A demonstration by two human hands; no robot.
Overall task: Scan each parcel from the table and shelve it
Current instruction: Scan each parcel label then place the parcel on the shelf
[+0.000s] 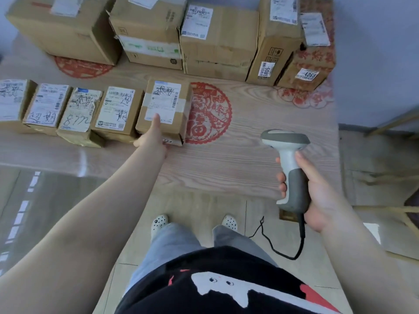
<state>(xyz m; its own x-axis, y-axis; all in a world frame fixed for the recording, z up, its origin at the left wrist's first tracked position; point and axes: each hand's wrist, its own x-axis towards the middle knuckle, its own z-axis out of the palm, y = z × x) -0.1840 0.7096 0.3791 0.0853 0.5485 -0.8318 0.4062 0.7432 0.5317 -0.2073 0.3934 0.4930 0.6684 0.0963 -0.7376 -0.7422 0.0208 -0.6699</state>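
Observation:
A row of small cardboard parcels with white labels lies along the wooden table [249, 159]. My left hand [152, 135] grips the rightmost small parcel [164, 107] at its near edge, thumb on top by the label, fingers hidden underneath. To the right, over the table's near edge, my right hand [310, 189] grips the handle of a grey and white barcode scanner [289, 155]. The scanner's head points away from me toward the table, and its black cable [283, 248] hangs toward the floor.
Several small parcels [79, 112] sit left of the held one. Large cardboard boxes [217, 41] stand in a row along the table's back edge. Red paper-cut decorations [210, 114] mark the tabletop. My feet stand on the tiled floor [197, 214] below.

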